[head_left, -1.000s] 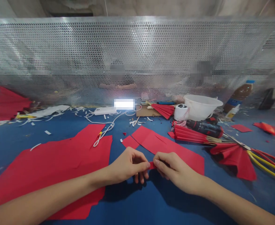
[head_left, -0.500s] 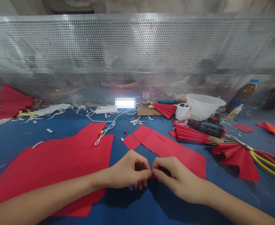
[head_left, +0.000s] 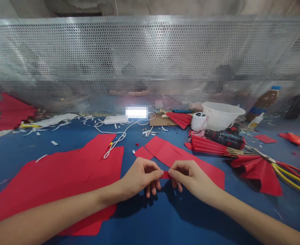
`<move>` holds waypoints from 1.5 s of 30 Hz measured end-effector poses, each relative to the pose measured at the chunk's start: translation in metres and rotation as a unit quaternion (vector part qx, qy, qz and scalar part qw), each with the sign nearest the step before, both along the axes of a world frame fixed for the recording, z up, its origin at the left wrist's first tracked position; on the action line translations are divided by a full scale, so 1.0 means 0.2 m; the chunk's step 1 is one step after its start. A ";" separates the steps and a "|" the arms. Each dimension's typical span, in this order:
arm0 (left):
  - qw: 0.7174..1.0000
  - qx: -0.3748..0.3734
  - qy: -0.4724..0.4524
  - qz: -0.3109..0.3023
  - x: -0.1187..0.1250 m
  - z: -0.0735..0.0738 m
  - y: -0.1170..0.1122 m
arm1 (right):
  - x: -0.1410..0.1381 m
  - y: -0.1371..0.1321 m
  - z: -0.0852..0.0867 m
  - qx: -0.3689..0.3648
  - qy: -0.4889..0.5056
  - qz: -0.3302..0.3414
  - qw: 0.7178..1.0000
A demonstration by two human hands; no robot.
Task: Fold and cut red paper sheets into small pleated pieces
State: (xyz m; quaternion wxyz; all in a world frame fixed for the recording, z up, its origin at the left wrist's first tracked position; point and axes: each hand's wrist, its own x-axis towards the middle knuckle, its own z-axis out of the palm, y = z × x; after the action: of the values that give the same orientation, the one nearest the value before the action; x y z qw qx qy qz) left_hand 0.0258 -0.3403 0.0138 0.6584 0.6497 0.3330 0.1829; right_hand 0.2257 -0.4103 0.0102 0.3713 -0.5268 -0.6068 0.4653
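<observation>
Between my two hands a small red paper piece is stretched, lifted over the blue table. My left hand pinches its left end between thumb and forefinger. Its right end is pinched the same way by my right hand. The other fingers of both hands curl loosely below. Just behind my right hand lies a long red paper strip, with a small red square beside it, partly covered by my left hand. Under my left forearm spread large red paper sheets.
To the right are scissors with yellow handles, pleated red paper fans, a dark cylindrical tool, a white bowl and a brown bottle. A white cord crosses the back. People sit behind a perforated metal screen.
Both hands have risen slightly and moved a little apart. More of the red paper piece now shows between the fingertips. The things on the table stay in place.
</observation>
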 end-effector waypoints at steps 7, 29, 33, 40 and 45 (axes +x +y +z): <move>0.998 -0.014 -0.017 -0.062 -0.01 -0.01 0.01 | -0.03 -0.04 0.01 0.000 -0.003 0.011 1.000; 0.996 -0.017 0.007 -0.089 -0.02 0.01 0.01 | 0.03 -0.01 0.02 -0.007 -0.023 0.072 0.997; 0.996 -0.021 0.012 -0.085 -0.02 0.02 0.01 | 0.03 0.00 0.03 0.002 -0.049 0.062 0.997; 0.997 -0.021 0.018 -0.075 -0.01 0.01 0.00 | 0.02 -0.02 0.03 0.009 -0.060 0.076 0.995; 0.994 0.022 0.040 -0.097 -0.02 0.01 -0.01 | 0.02 -0.03 0.03 0.007 -0.057 0.082 0.995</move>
State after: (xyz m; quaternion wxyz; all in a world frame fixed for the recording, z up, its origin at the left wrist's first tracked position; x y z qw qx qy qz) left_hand 0.0213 -0.3429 0.0164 0.6443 0.7003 0.2909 0.0994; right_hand 0.2290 -0.4161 0.0160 0.3002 -0.4988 -0.6711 0.4590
